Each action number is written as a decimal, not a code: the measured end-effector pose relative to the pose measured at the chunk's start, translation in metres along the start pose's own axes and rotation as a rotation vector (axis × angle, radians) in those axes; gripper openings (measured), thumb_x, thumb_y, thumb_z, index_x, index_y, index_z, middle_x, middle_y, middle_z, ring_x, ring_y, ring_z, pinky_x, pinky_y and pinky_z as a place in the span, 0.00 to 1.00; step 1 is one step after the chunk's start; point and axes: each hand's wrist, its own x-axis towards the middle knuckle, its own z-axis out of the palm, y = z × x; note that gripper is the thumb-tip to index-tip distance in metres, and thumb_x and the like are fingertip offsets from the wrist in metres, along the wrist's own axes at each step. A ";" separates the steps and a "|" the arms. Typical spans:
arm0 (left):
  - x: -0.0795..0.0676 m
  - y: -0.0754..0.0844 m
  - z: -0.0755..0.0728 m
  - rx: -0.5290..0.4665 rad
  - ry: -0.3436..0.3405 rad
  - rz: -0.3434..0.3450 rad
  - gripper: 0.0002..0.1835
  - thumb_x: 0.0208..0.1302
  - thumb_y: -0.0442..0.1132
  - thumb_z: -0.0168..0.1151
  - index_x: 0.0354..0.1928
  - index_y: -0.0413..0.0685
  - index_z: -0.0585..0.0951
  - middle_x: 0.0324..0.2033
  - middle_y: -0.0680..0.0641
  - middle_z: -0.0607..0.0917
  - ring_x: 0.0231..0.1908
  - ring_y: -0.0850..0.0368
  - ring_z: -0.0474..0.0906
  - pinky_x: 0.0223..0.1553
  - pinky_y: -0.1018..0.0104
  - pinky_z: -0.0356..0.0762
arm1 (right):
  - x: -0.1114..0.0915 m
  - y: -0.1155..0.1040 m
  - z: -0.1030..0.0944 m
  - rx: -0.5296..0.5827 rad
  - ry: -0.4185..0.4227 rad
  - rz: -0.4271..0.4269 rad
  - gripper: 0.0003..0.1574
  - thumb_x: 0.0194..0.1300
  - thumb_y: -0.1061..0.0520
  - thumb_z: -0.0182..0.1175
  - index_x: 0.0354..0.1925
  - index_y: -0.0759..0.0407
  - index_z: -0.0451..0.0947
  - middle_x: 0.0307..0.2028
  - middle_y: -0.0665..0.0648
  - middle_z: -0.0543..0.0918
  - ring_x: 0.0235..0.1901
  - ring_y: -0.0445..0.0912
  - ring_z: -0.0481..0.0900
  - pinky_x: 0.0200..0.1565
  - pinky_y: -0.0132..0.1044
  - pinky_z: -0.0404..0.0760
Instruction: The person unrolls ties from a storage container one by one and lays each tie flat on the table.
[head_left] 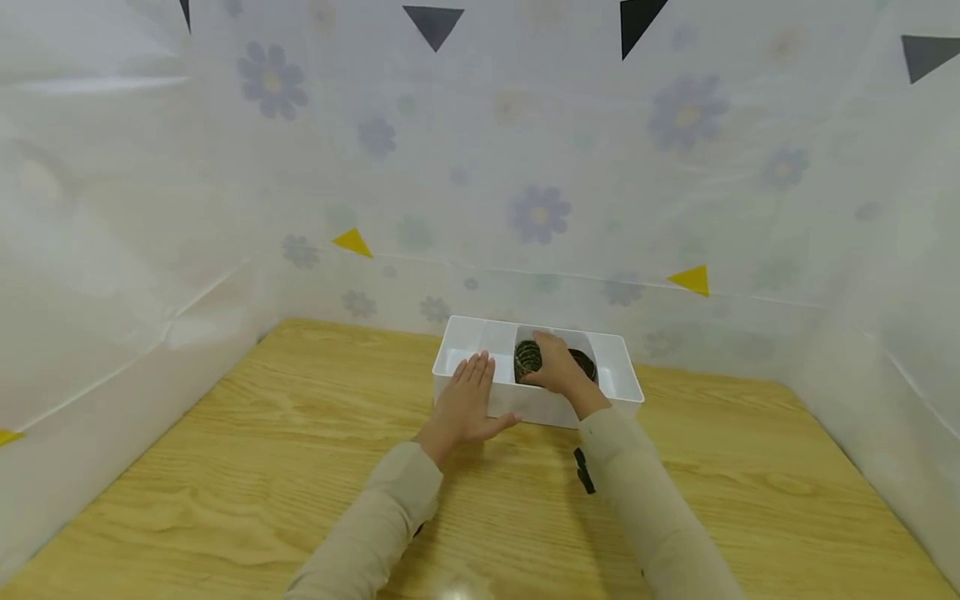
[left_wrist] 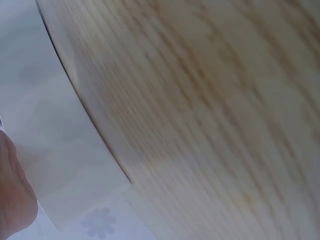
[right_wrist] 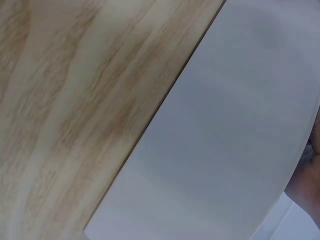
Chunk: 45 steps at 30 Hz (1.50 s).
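Note:
A white divided box [head_left: 536, 406] stands near the back of the table. My left hand [head_left: 467, 408] rests with straight fingers over its front rim, at the left part, the thumb out to the right along the front wall. My right hand [head_left: 557, 367] reaches into the middle compartment and holds a dark green, light-striped round thing [head_left: 527, 357] between thumb and fingers. Another dark rounded part [head_left: 583, 363] shows right of that hand; whether it is the same piece I cannot tell. In the wrist views only edges of the left hand [left_wrist: 15, 192] and right hand [right_wrist: 307, 182] show.
The wood-grain table [head_left: 247, 467] spreads in front and to both sides. A small black strap-like piece [head_left: 583, 472] shows beside the right sleeve. A flowered white sheet [head_left: 480, 167] hangs behind the box, with pale sheeting at both sides.

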 end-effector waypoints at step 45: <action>-0.008 0.002 0.004 0.013 0.028 -0.021 0.53 0.58 0.72 0.43 0.71 0.36 0.49 0.71 0.38 0.50 0.72 0.47 0.44 0.72 0.56 0.42 | 0.010 -0.015 0.001 -0.387 -0.175 0.064 0.50 0.53 0.53 0.69 0.65 0.72 0.55 0.63 0.71 0.62 0.64 0.64 0.59 0.63 0.53 0.64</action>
